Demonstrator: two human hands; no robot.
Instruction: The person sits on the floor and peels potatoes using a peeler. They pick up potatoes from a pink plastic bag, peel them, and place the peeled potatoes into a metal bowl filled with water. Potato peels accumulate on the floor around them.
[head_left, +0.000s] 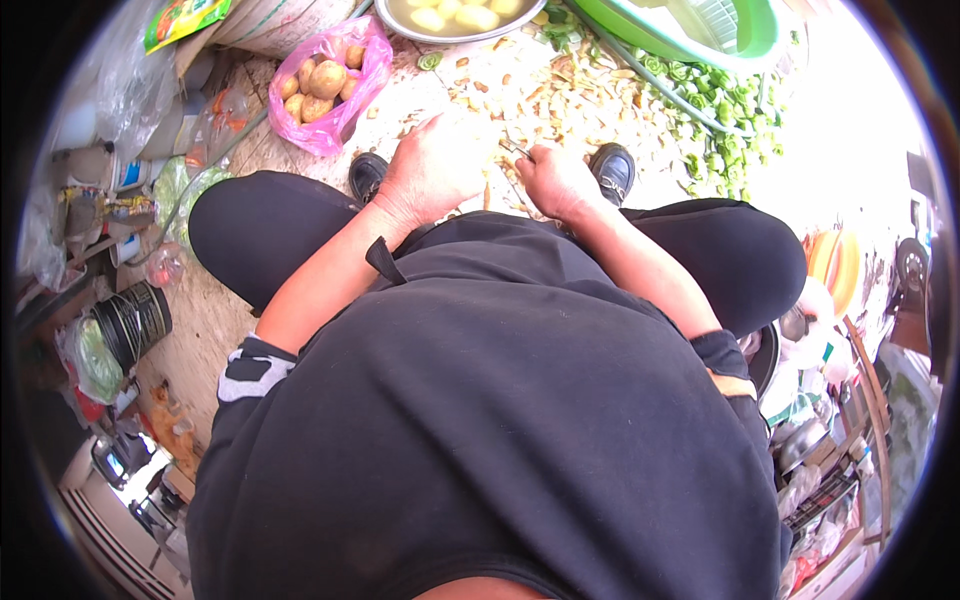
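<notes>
Between my knees, my left hand is curled over the littered floor. Glare washes out its fingers, so I cannot tell what is in its grasp. Just to the right, my right hand is closed around a thin metal tool, which looks like a peeler. Its tip points toward the left hand. Vegetable peelings lie scattered on the floor beyond both hands. Unpeeled potatoes fill a pink plastic bag at upper left. At the top, a metal basin holds peeled potatoes in water.
A green plastic tub stands at upper right, with a hose running past it. Cut green vegetable pieces are spread below. Left are a black bucket and an orange cat. Bags and pans crowd the right.
</notes>
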